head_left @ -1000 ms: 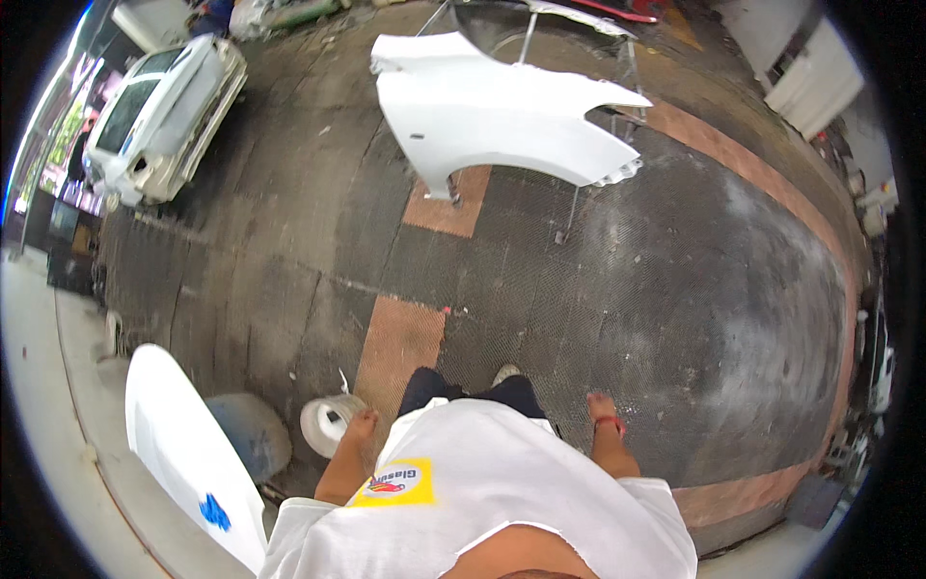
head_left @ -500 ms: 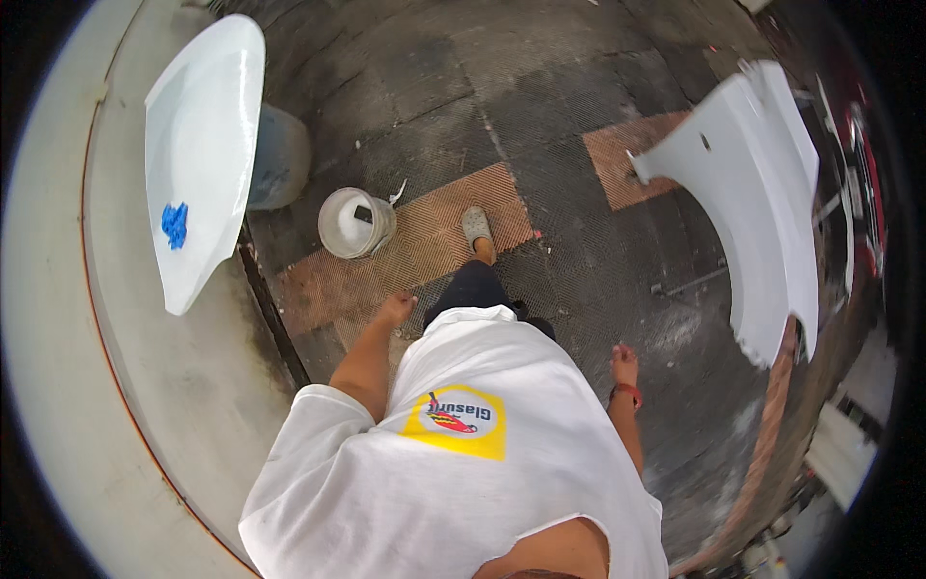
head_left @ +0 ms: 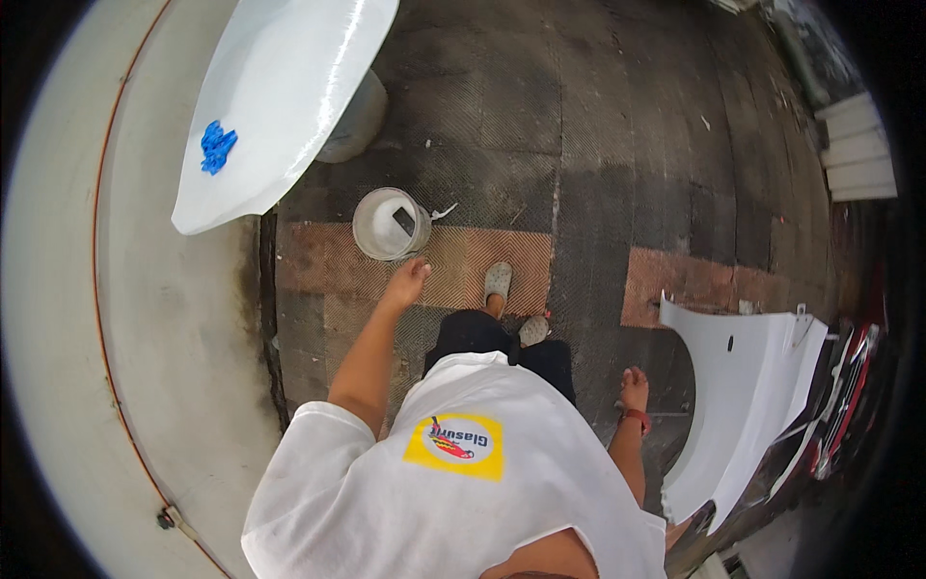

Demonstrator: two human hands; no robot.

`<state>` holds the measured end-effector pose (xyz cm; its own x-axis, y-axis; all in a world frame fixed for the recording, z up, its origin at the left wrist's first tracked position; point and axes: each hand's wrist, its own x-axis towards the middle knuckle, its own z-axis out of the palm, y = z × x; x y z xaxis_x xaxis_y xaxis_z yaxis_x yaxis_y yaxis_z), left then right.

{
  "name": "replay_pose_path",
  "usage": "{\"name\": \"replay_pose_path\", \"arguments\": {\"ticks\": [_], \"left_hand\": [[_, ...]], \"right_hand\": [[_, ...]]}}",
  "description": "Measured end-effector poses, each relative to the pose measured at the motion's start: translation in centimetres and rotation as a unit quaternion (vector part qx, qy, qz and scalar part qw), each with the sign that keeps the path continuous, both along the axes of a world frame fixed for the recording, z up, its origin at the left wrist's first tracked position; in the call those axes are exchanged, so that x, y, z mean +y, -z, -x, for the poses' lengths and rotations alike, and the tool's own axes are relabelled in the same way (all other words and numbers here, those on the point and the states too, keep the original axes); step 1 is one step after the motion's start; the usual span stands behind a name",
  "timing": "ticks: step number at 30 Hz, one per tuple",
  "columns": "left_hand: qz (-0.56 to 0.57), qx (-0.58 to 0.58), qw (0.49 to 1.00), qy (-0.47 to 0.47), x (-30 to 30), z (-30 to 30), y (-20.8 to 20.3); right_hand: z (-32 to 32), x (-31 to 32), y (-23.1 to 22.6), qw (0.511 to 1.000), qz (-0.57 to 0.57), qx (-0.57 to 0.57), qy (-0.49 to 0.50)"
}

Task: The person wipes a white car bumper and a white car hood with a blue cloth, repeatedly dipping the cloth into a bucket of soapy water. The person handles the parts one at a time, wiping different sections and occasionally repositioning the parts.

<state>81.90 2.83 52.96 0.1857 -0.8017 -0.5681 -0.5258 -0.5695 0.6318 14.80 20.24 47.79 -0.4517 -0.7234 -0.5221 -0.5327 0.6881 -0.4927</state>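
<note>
My left hand (head_left: 409, 279) hangs in the air just on the near side of a whitish plastic bucket (head_left: 422, 240), its fingers loosely bent and nothing visible in them. In the bucket are white contents and a dark block (head_left: 403, 221). My right hand (head_left: 634, 389), above a red wristband (head_left: 636, 418), is also empty with slightly bent, parted fingers. It is nearest to a white car fender (head_left: 719, 405) on the right, apart from it. At the far left, a white curved body panel (head_left: 265, 125) carries a crumpled blue cloth (head_left: 217, 148).
A larger pale container (head_left: 355, 124) stands partly behind the panel. An orange hose or cable (head_left: 99, 261) runs along the pale wall (head_left: 193, 318) at left. Ridged dark and reddish floor mats (head_left: 588, 125) lie underfoot. A red and black car part (head_left: 837, 410) is at the right.
The view has shifted, so the panel and bucket sit higher and farther right, and the fender sits lower. My left hand has swung forward towards the bucket. My second shoe has come into sight.
</note>
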Motion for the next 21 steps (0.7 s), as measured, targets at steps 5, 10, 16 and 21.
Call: {"name": "replay_pose_path", "arguments": {"ticks": [5, 10, 16, 21], "left_hand": [[0.074, 0.019, 0.995, -0.063, 4.1, 1.2, -3.2], [-0.142, -0.050, 0.977, -0.151, 21.5, 2.1, -4.7], [-0.381, -0.050, 0.921, -0.064, 50.2, 1.3, 1.0], [-0.353, 0.019, 0.905, -0.239, 55.2, 0.3, 2.4]], "right_hand": [[-0.6, -13.8, -1.5, 0.994, -0.030, -0.021, -0.105], [-6.2, -18.6, 0.9, 0.966, -0.034, 0.025, -0.254], [-16.4, -17.6, 2.4, 0.931, -0.043, -0.032, -0.360], [-23.4, -14.3, 1.2, 0.910, -0.114, 0.014, -0.398]]}}
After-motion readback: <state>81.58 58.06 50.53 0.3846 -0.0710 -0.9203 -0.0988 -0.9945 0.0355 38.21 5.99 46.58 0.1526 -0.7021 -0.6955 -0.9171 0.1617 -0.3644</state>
